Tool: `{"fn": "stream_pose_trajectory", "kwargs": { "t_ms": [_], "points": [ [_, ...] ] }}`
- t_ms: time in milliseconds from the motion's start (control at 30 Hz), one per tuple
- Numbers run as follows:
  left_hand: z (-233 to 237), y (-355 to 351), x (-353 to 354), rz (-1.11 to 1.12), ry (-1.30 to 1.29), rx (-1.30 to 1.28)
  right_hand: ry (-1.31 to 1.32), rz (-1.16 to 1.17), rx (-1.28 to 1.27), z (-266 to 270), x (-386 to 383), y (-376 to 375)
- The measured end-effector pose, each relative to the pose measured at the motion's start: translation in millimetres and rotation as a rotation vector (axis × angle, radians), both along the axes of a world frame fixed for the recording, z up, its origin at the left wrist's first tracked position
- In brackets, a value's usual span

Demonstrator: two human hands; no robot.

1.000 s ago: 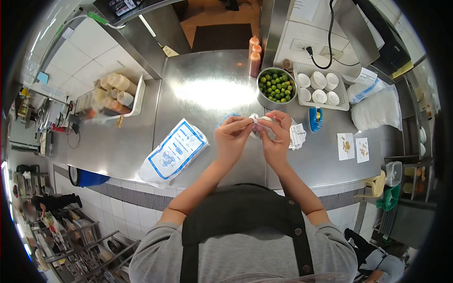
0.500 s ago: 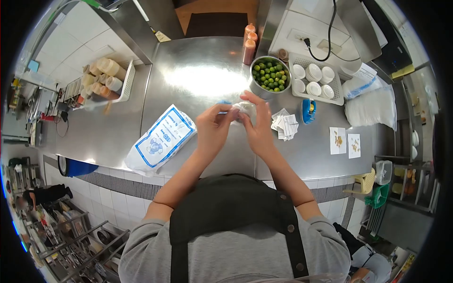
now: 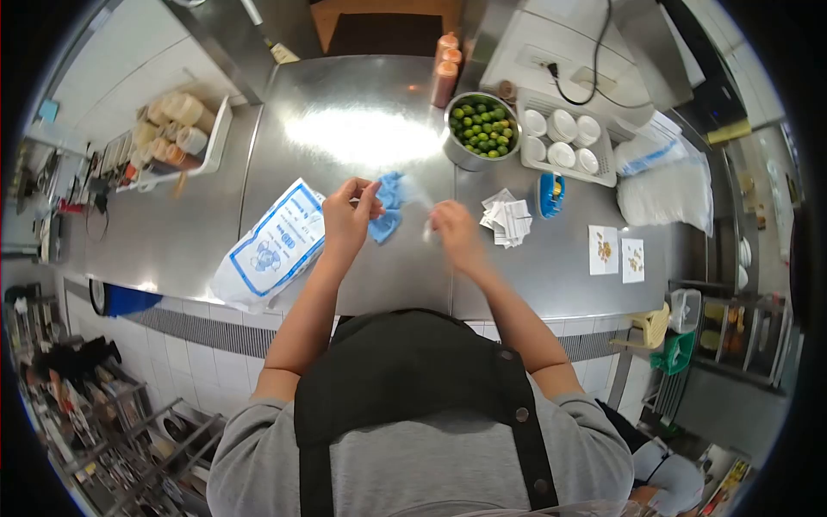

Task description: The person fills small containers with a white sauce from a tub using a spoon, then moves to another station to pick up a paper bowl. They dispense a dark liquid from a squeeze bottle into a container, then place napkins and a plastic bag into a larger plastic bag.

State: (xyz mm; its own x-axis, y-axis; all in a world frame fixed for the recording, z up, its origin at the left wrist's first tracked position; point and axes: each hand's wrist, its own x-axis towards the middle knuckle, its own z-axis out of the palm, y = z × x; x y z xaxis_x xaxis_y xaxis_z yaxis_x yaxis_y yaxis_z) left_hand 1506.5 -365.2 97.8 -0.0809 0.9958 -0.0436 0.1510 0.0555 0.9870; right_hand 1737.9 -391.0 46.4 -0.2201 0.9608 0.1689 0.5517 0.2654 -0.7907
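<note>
Over the steel counter [image 3: 379, 280], my left hand [image 3: 349, 220] is closed in a pinch beside a crumpled blue cloth [image 3: 387, 207]; what its fingers hold, if anything, is too small to tell. My right hand [image 3: 458, 234], blurred by motion, is closed on a thin whitish piece of plastic [image 3: 428, 231] that shows below its fingertips. A faint translucent smear [image 3: 417, 191] shows between the two hands. Left of my left hand lies a white plastic pack with blue print [image 3: 280, 241]. Small white paper slips [image 3: 508, 220] lie in a pile right of my right hand.
A metal pot of green citrus [image 3: 482, 131] stands behind the slips, near sauce bottles [image 3: 444, 82]. Farther right are a basket of white cups [image 3: 562, 138], a blue tape dispenser [image 3: 550, 196], clear bags [image 3: 663, 185] and two papers [image 3: 604, 250]. A bottle basket [image 3: 185, 142] stands left.
My hands have come apart, the left going left and the right moving down. The whitish plastic that was between both hands now shows at my right hand. The blue cloth is more exposed.
</note>
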Motion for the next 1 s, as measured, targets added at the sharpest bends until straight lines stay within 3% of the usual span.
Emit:
{"fn": "stream_pose_trajectory", "kwargs": {
  "t_ms": [67,200,267,333,400,500,567,667,767,867,967,1000],
  "points": [
    [1.3,-3.2,-20.7,0.062,0.028,-0.026,0.095,-0.151,-0.075,-24.2,19.6,16.8],
    [-23.5,-14.0,-94.3,0.2,0.282,-0.037,-0.211,-0.241,0.127,-53.6,52.5,50.0],
    [-28.8,-25.0,-142.9,0.296,0.512,-0.086,-0.3,-0.171,0.094,-75.2,66.5,62.2],
    [-26.1,-45.5,-189.1,0.411,0.745,-0.109,-0.343,-0.025,-0.118,-95.2,81.1,69.5],
    [-29.4,-73.3,-236.8,0.521,0.926,-0.161,-0.418,-0.118,-0.091,-92.1,72.5,64.9],
    [-41.1,-120.7,-299.7,0.66,1.095,-0.253,-0.443,-0.275,0.32,-35.7,17.9,45.3],
    [-44.5,-147.5,-322.6,0.71,1.183,-0.289,-0.415,-0.163,0.324,-22.1,-12.2,43.1],
    [-53.2,-165.2,-344.2,0.618,0.768,-0.61,-0.348,0.033,0.226,-16.3,-69.0,36.8],
    [-142.7,-172.6,-379.5,0.402,-0.186,-0.476,-0.437,0.178,0.241,-63.3,-104.4,45.0],
    [-152.1,-152.1,-334.0,0.435,-0.679,-0.366,-0.33,0.128,0.219,-124.0,-110.1,61.0],
    [-181.9,-129.8,-313.6,0.439,-1.033,-0.436,-0.337,0.08,0.053,-98.1,-113.0,71.2],
    [-186.2,-119.6,-306.8,0.439,-1.068,-0.444,-0.359,0.037,0.154,-100.4,-111.4,73.4]
  ]
}}
